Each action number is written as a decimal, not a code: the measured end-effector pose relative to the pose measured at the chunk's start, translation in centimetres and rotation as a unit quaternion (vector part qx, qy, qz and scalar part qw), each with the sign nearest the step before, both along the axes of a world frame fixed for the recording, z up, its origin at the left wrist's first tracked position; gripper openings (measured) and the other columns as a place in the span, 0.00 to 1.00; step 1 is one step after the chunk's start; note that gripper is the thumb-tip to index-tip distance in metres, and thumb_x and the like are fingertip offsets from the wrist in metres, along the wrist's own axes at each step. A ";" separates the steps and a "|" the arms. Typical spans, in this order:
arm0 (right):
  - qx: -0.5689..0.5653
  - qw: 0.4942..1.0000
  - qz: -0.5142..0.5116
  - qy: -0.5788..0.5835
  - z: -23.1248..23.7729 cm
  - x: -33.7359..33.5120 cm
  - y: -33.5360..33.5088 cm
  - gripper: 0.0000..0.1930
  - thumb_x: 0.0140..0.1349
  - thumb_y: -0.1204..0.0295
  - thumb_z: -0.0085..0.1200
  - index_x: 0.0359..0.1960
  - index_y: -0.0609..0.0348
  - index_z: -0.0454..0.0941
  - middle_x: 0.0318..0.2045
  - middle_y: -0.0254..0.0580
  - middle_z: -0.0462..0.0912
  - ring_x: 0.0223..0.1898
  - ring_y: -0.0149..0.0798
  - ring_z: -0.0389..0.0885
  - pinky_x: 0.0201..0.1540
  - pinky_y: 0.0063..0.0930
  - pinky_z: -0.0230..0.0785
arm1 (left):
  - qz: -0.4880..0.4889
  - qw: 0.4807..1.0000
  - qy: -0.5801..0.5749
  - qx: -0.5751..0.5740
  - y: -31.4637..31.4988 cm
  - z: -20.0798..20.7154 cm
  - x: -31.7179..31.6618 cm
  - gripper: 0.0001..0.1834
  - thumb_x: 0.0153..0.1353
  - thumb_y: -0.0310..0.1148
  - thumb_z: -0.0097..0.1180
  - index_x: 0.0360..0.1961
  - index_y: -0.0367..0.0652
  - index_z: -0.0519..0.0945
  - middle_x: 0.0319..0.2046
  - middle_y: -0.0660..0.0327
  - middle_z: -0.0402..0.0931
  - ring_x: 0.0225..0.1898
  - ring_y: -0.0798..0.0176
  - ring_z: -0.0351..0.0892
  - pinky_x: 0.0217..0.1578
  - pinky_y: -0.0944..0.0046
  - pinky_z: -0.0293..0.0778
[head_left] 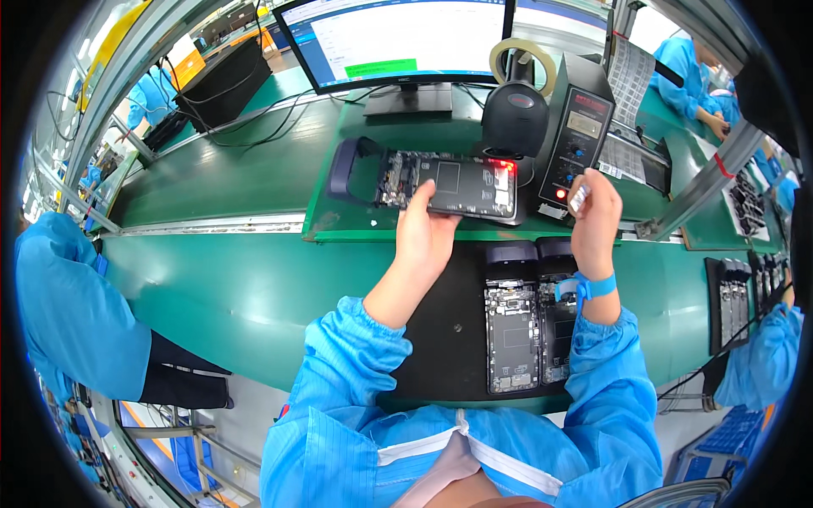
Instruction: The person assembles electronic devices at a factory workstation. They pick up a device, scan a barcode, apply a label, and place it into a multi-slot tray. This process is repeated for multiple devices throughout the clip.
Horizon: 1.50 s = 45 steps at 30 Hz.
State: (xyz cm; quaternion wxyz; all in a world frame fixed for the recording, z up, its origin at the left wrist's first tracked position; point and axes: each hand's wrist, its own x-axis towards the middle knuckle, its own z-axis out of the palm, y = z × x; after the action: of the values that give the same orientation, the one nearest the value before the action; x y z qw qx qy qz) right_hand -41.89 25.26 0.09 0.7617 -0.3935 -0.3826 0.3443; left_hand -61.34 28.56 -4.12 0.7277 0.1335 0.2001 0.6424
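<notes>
My left hand grips an opened handheld electronic device, its circuit board bare and a dark loop-shaped part at its left end. The thumb lies on top of the board. Over the device's right end stands a black barcode scanner, and red light falls on that end. My right hand is raised in front of a black control box, pinching a small whitish piece whose kind I cannot make out. A blue wrist strap circles my right wrist.
Two similar opened devices lie side by side on a black mat. Behind stand a monitor, a tape roll and label sheets. A metal post rises at right. People in blue work on both sides.
</notes>
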 end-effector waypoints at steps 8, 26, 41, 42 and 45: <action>0.136 0.986 0.040 -0.092 2.1 0.0 -2.8 0.10 0.55 0.73 0.45 0.17 0.59 0.63 0.18 0.28 0.64 0.20 0.20 0.56 0.21 0.14 0.46 | 0.011 0.999 0.050 0.008 -0.3 0.5 0.1 0.12 0.58 0.28 0.44 0.43 0.35 0.67 0.42 0.56 0.69 0.46 0.59 0.68 0.50 0.57 0.64; 0.115 0.936 0.266 -0.201 2.4 -7.1 -9.3 0.16 0.42 0.68 0.64 0.27 0.61 0.70 0.50 0.50 0.60 0.52 0.44 0.62 0.55 0.37 0.53 | -0.037 0.829 0.488 0.270 -11.5 -3.9 -3.0 0.28 0.54 0.31 0.49 0.56 0.37 0.58 0.47 0.52 0.68 0.47 0.57 0.71 0.45 0.65 0.66; -0.006 0.940 0.340 0.015 2.7 -7.0 -9.2 0.19 0.44 0.81 0.59 0.30 0.52 0.58 0.40 0.37 0.63 0.43 0.29 0.66 0.42 0.23 0.64 | 0.044 0.824 0.502 0.259 -12.9 -1.8 -2.5 0.19 0.50 0.23 0.52 0.45 0.33 0.69 0.43 0.55 0.67 0.42 0.60 0.71 0.43 0.66 0.67; -0.006 0.943 0.324 0.068 2.1 -6.5 -8.4 0.14 0.50 0.79 0.54 0.31 0.53 0.60 0.37 0.35 0.67 0.40 0.28 0.69 0.38 0.22 0.65 | 0.048 0.785 0.548 0.286 -12.7 -2.9 -3.2 0.19 0.49 0.21 0.54 0.45 0.34 0.68 0.42 0.57 0.68 0.43 0.64 0.70 0.43 0.67 0.67; -0.068 0.988 0.139 0.026 1.4 -2.1 -5.5 0.07 0.54 0.71 0.50 0.31 0.53 0.64 0.30 0.29 0.70 0.32 0.24 0.70 0.31 0.16 0.61 | -0.003 0.869 0.441 0.226 -12.6 -2.7 -4.6 0.35 0.47 0.17 0.52 0.57 0.37 0.53 0.49 0.54 0.64 0.47 0.62 0.68 0.47 0.63 0.66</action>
State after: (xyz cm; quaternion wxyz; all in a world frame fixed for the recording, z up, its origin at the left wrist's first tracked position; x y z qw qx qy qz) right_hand -44.04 19.80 1.48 0.6875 -0.3786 -0.3894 0.4821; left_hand -65.91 15.96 -6.80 0.5159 0.5639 0.3492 0.5421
